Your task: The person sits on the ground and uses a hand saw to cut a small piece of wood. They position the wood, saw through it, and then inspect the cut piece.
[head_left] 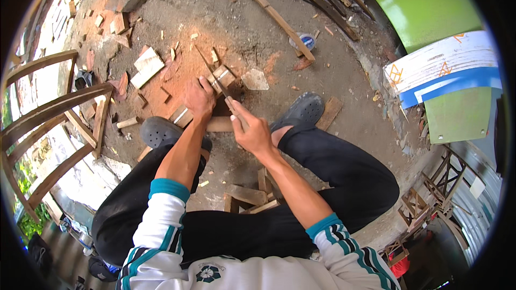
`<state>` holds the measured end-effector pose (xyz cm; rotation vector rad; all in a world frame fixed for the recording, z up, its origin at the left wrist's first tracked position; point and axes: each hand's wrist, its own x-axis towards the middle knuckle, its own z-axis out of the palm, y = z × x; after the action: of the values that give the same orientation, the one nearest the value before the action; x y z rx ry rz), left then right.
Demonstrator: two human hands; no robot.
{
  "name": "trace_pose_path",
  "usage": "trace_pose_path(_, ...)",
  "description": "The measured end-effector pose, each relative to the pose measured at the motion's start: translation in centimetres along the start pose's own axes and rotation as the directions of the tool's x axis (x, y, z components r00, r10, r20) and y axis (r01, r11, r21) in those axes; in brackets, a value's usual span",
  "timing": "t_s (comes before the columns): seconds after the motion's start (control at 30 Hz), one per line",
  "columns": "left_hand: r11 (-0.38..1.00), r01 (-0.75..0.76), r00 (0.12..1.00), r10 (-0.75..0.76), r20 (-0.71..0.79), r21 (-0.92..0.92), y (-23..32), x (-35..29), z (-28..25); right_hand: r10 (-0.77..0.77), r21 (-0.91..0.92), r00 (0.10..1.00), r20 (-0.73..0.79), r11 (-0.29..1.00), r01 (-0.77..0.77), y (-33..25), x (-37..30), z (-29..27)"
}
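Observation:
My right hand (253, 133) is closed round the wooden handle of a handsaw (213, 73). Its long, narrow blade points away and to the left, lying across a piece of wood (226, 79). Left of the blade, my left hand (200, 98) grips that wood and presses down on it, thumb side toward the blade. The wood's near-left end shows below this hand, beside my left shoe (159, 131). A thicker length of wood (219, 124) lies under both hands. How deep the blade sits in the wood cannot be made out.
Orange sawdust and wood offcuts (148, 67) cover the ground ahead. A wooden frame (56, 107) stands at the left, with a mallet-like piece (128, 123) near it. Ahead right lie a long batten (269, 8) and a round lid (307, 41). Wood blocks (247, 194) lie between my legs.

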<state>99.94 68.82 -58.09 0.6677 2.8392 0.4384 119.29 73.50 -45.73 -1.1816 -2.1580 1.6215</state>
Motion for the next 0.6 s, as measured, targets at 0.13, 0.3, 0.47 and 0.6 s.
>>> trace_pose_path(0.13,0.999,0.024,0.994,-0.026,0.108,0.021,-0.2,-0.4,-0.5,-0.090,0.029,0.994,-0.067,0.995,0.092,0.8,1.1,0.6)
trace_pose_path(0.3,0.999,0.049,0.997,-0.050,0.063,0.009,-0.5,0.1,-0.5,-0.011,0.011,1.000,-0.009,1.000,0.011,-3.4,-7.9,-5.0)
trace_pose_path(0.47,1.000,0.024,0.997,-0.024,0.071,-0.004,-0.1,-0.2,-0.6,0.019,0.059,1.000,0.016,0.998,-0.020,-0.5,-0.7,-1.1)
trace_pose_path(0.6,0.999,0.037,0.994,-0.034,0.102,-0.027,0.6,0.3,-1.0,-0.145,0.038,0.986,-0.088,0.988,0.148,2.3,1.3,1.4)
